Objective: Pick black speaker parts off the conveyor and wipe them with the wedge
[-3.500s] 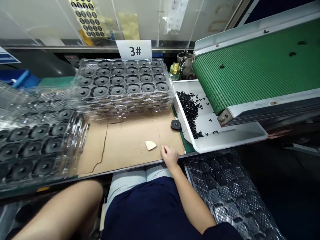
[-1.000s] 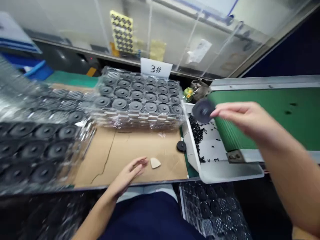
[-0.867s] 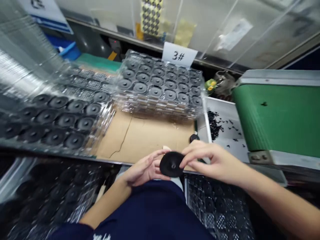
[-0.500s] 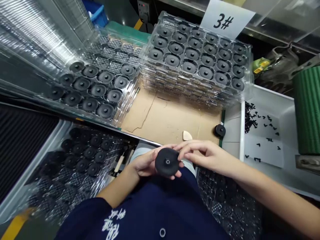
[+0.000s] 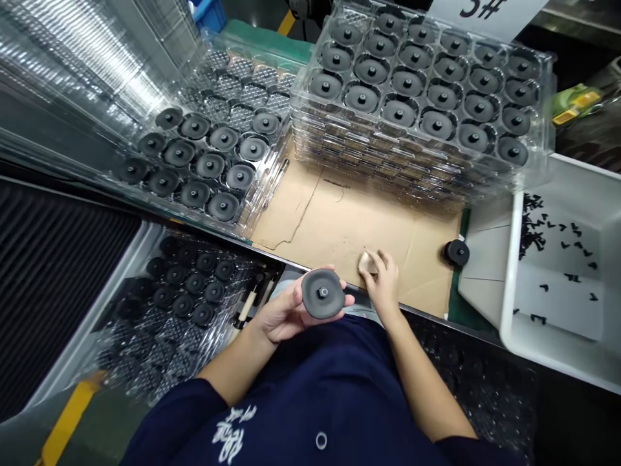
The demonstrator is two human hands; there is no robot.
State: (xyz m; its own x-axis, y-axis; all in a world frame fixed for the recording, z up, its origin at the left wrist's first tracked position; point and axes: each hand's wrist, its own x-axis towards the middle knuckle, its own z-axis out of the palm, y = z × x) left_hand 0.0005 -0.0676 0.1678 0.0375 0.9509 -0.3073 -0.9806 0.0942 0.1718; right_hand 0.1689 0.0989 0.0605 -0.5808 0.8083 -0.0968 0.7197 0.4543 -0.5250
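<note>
My left hand (image 5: 284, 316) holds a round black disc part (image 5: 322, 294) with a small metal centre, just in front of the table's near edge. My right hand (image 5: 382, 281) rests on the brown cardboard sheet (image 5: 339, 223), its fingers closing on a small beige wedge-shaped piece (image 5: 365, 262). A small black round part (image 5: 457, 252) sits alone at the cardboard's right end.
A stack of clear trays (image 5: 422, 103) filled with black discs stands at the back. A part-filled clear tray (image 5: 204, 162) lies at left, with another tray (image 5: 189, 285) lower down. A white bin (image 5: 557, 272) with small black scraps is at right.
My right hand let go of the disc and moved onto the cardboard to the beige piece. My left hand alone now holds the disc. The view has tilted further down.
</note>
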